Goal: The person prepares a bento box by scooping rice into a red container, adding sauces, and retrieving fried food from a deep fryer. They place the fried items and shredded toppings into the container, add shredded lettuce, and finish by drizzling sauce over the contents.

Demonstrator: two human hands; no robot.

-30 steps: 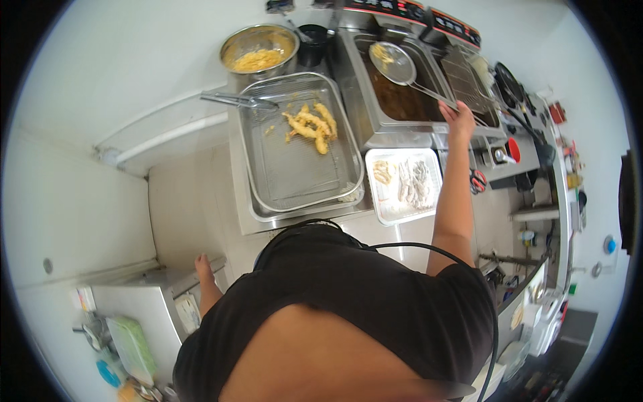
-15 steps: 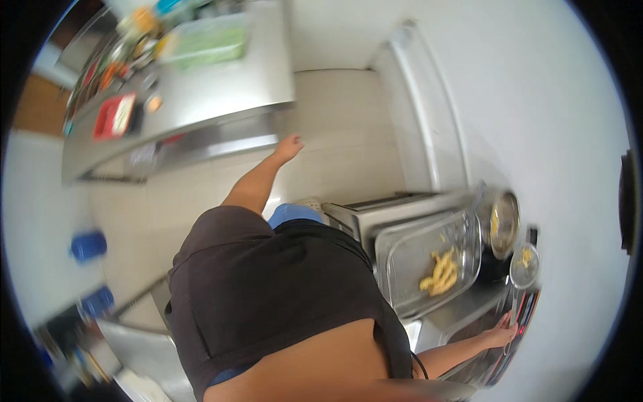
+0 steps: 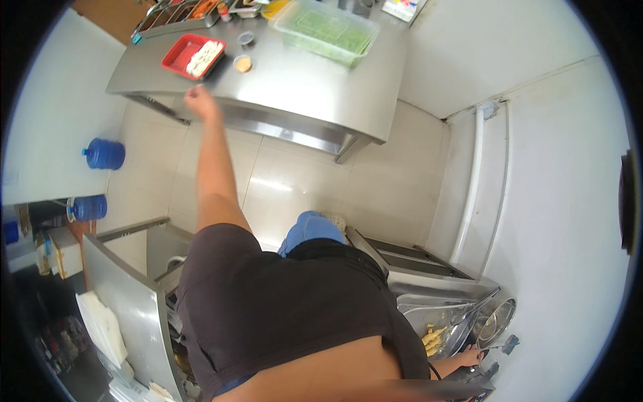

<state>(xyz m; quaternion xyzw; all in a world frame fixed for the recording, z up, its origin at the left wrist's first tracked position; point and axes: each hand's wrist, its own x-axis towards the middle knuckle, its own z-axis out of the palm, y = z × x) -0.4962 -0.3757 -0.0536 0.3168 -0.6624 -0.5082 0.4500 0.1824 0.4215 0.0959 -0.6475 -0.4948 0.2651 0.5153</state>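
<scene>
My left hand (image 3: 201,100) hovers by the near edge of the steel table, just below a red tray (image 3: 178,56) holding white pieces. Its fingers look curled and nothing shows in them, though the hand is slightly blurred. Two small lidded cups, one dark (image 3: 246,38) and one orange (image 3: 242,63), sit right of the tray. Down at the lower right, my right hand (image 3: 471,356) is closed around the thin handle of a strainer (image 3: 510,344), seen nearly edge-on. Beside that hand, yellow fried pieces (image 3: 434,340) lie in a clear rectangular pan (image 3: 412,305) with metal tongs (image 3: 477,305).
A clear bin of green leaves (image 3: 328,30) stands on the steel table (image 3: 301,87). A round metal bowl (image 3: 497,321) is against the right wall. Blue water jugs (image 3: 106,154) stand at the left, above a steel counter (image 3: 130,308).
My view has turned left, bringing the table nearer. My left arm has stretched out to the table's edge by the red tray. My right hand and the strainer now sit lower in view.
</scene>
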